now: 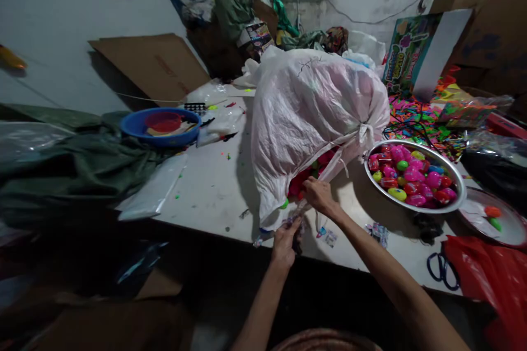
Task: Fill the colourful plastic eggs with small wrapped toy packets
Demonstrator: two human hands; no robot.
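A big white woven sack point(313, 104), bulging and tied at its right side, lies on the table with its mouth towards me. Red, pink and green pieces point(298, 184) show inside the opening. My right hand point(319, 196) is at that mouth, fingers curled closed; what they grip is hidden. Lower and to its left, my left hand point(284, 244) pinches thin material just below the sack's mouth. I cannot tell whether this is the sack's edge or a separate bag. One green piece point(284, 204) lies by the opening.
To the right stands a metal bowl point(463, 197) of colourful plastic eggs, with a plate point(510, 236), scissors point(442, 271) and a red plastic bag point(489, 274) nearby. Loose bright pieces point(411, 112) spread behind. A blue basin point(160, 140) sits left; the table's front edge point(214, 230) is close.
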